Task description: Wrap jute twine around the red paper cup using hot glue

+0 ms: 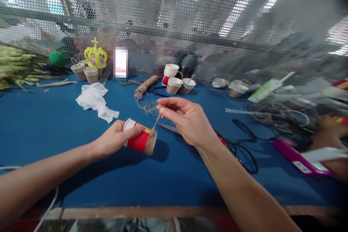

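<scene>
A red and white paper cup [137, 138] lies tilted on its side in my left hand [119, 134], my thumb along its wall. Twine is wound round the end of the cup at the right. Between the thumb and fingertips of my right hand [185, 117] a strand of twine [156, 123] is pinched, stretched up from the wound end. From there the strand runs back to a bundle of twine [145, 86] on the table. Under my right wrist lie scissors [170, 128], partly hidden by the hand.
Small twine-wrapped cups [174, 85] stand at the back, near stacked paper cups [171, 69]. A crumpled white cloth [95, 99] lies left on the blue table [108, 177]. Right are a black cable [252, 159], a purple power strip [299, 159] and another person's hand [328, 134].
</scene>
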